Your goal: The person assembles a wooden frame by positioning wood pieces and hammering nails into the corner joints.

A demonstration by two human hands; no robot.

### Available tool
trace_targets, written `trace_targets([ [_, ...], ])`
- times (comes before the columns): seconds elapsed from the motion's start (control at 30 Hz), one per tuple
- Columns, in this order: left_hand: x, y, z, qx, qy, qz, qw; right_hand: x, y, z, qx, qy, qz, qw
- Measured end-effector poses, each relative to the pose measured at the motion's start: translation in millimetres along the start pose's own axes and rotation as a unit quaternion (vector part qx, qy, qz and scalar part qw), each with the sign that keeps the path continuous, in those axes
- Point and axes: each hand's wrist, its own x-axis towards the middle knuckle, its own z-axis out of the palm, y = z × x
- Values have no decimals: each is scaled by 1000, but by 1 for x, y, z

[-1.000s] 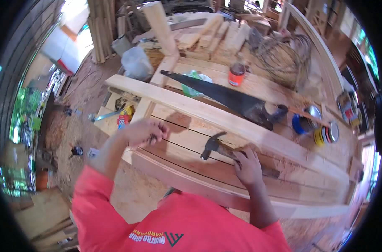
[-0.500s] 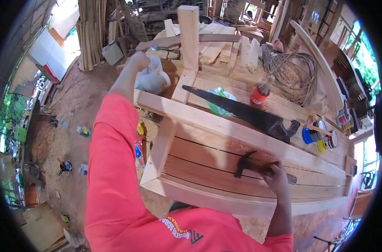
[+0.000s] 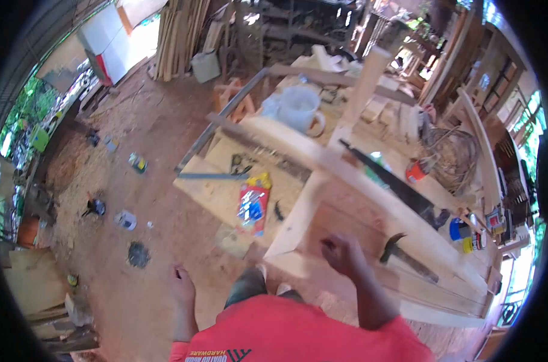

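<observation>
Hovering over the pale rectangular timber frame (image 3: 292, 226), my right hand (image 3: 343, 253) is curled nearly closed with nothing in it, though blur hides the fingers. The steel claw hammer with a dark handle (image 3: 409, 258) lies near it on the frame's boards, untouched. My left hand (image 3: 182, 288) hangs loose and empty above the sawdust floor. To pick up the hammer well, I judge a grip low on its handle best, keeping clear of the long black handsaw (image 3: 394, 184).
</observation>
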Motion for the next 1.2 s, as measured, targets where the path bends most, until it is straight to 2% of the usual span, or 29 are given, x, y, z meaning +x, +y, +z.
trace_targets([
  [0.03, -17, -35, -10, 40, -22, -16, 999, 21, -19, 9, -15, -22, -44, 999],
  [0.1, -46, -153, -10, 97, -128, -58, 985, 60, -80, 23, 39, -18, -73, 996],
  [0.13, -68, -264, 2, 178, -281, -53, 942, 72, -106, 33, 66, -14, -90, 994],
  [0.17, -79, -337, 5, 240, -427, -23, 872, 81, -124, 48, 68, -26, -116, 991],
  [0.2, -94, -349, -12, 252, -490, -110, 827, 95, -141, 68, 71, -37, -147, 986],
  [0.23, -106, -355, -26, 240, -494, -190, 814, 110, -159, 89, 73, -46, -177, 980],
  [0.3, -100, -377, -37, 205, -482, -265, 809, 130, -193, 140, 59, -119, -181, 974],
  [0.37, -68, -401, -47, 176, -464, -293, 817, 150, -216, 215, 64, -193, -132, 970],
  [0.43, -23, -425, -65, 159, -451, -297, 827, 170, -245, 292, 21, -253, -137, 958],
  [0.5, 40, -442, -82, 149, -439, -290, 837, 188, -266, 373, 59, -284, -218, 932],
  [0.6, 148, -473, -114, 154, -405, -272, 859, 228, -353, 388, 63, -344, -236, 907],
  [0.67, 228, -489, -129, 156, -377, -257, 876, 253, -368, 398, 77, -318, -207, 922],
  [0.73, 316, -507, -129, 30, -290, -291, 911, 277, -368, 409, 73, -281, -189, 938],
  [0.8, 391, -505, -123, 90, -252, -128, 955, 299, -348, 420, 55, -233, -178, 954],
  [0.87, 465, -475, -102, 181, -223, -32, 957, 317, -339, 424, 40, -211, -112, 970],
  [0.9, 501, -452, -91, 128, -275, -43, 952, 327, -335, 429, 36, -203, -77, 976],
  [0.93, 542, -457, -62, 78, -274, -25, 958, 339, -333, 433, 46, -205, -59, 976],
  [0.97, 577, -367, -70, 93, -332, 21, 938, 353, -333, 437, 58, -209, -41, 975],
  [1.03, 649, -307, -43, 71, -370, -8, 926, 389, -331, 462, 74, -218, -20, 973],
  [1.13, 738, -262, -12, 33, -338, 15, 941, 459, -330, 500, 85, -254, 21, 963],
  [1.2, 793, -271, 9, 4, -337, -7, 941, 518, -318, 542, 125, -274, 18, 954],
])
